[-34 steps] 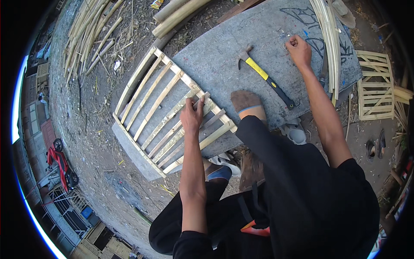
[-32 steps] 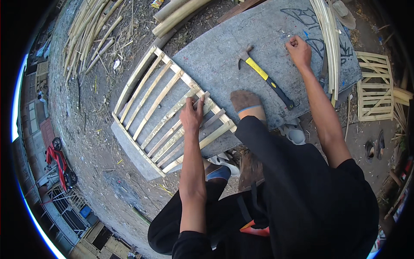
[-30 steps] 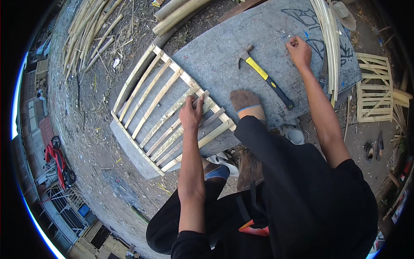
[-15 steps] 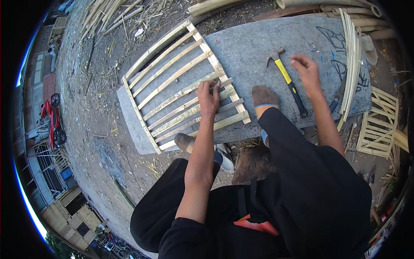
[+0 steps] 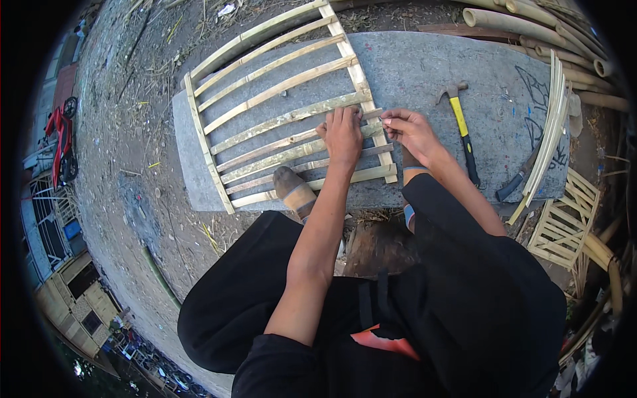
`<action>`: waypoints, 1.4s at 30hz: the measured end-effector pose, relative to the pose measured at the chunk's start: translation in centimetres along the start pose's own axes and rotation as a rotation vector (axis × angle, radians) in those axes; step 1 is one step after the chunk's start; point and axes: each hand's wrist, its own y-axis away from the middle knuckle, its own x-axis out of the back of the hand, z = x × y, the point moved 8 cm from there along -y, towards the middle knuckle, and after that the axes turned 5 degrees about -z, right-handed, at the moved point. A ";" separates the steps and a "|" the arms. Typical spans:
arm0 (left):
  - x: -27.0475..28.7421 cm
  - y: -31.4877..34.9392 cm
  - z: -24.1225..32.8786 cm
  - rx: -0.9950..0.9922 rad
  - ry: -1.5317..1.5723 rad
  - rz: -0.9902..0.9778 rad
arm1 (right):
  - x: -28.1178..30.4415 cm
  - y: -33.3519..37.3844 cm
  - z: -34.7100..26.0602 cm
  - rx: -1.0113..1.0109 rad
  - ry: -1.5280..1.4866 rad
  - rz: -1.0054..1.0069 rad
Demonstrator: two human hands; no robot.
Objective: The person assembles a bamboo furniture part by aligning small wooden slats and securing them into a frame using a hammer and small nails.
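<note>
A frame of bamboo slats [image 5: 285, 83] lies on a grey slab [image 5: 424, 60]. My left hand [image 5: 344, 136] is closed on one slat close to the right-hand rail [image 5: 352, 56]. Beside it, at the end of that slat, my right hand [image 5: 411, 132] has thumb and fingertips pinched together; whatever is between them is too small to make out. To the right rests a claw hammer [image 5: 461, 126] with a yellow and black handle, touched by neither hand. My socked left foot [image 5: 292, 188] is at the frame's near edge; the right foot is partly hidden under my right hand.
A bundle of thin bamboo strips [image 5: 547, 132] lies along the slab's right end, next to a dark-handled tool [image 5: 511, 188]. A smaller slatted panel [image 5: 564, 219] sits on the ground beyond. Thick bamboo poles [image 5: 517, 23] are piled at the back right. A red motorcycle [image 5: 61, 142] stands far left.
My right hand has moved left from beside the hammer to the slat's end, next to my left hand. My left hand remains at the slat. The whole view has shifted slightly.
</note>
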 end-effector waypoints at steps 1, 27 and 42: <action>0.0 0.1 -0.2 0.014 0.035 0.004 | 0.0 -0.1 -0.1 -0.003 0.093 0.020; 0.1 0.0 -0.7 0.005 0.070 0.039 | 1.1 3.6 0.5 -0.053 -0.289 -0.208; 0.6 0.8 -0.3 0.063 0.252 0.016 | 0.2 -0.7 -1.7 0.237 0.579 0.134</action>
